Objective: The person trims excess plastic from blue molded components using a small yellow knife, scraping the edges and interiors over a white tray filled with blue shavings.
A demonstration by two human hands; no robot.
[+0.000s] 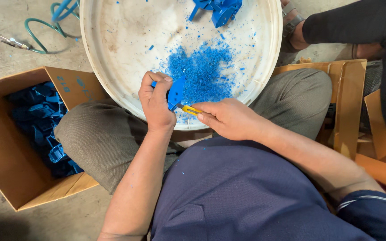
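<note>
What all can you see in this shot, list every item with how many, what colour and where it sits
Blue plastic part: one, blue, gripped in the left hand over the basin.
Knife: one, yellow handle, in the right hand, tip at the part.
Basin: one, white, round, on the floor ahead of the knees.
Shavings: a heap, blue, in the basin's middle.
More parts: a few, blue, at the basin's far edge.
Cardboard box: one, brown, left, holding blue parts.
Hose: one, green, top left floor.
Another person: one, dark clothing, top right.
Left hand: holds the part.
Right hand: holds the knife.
</note>
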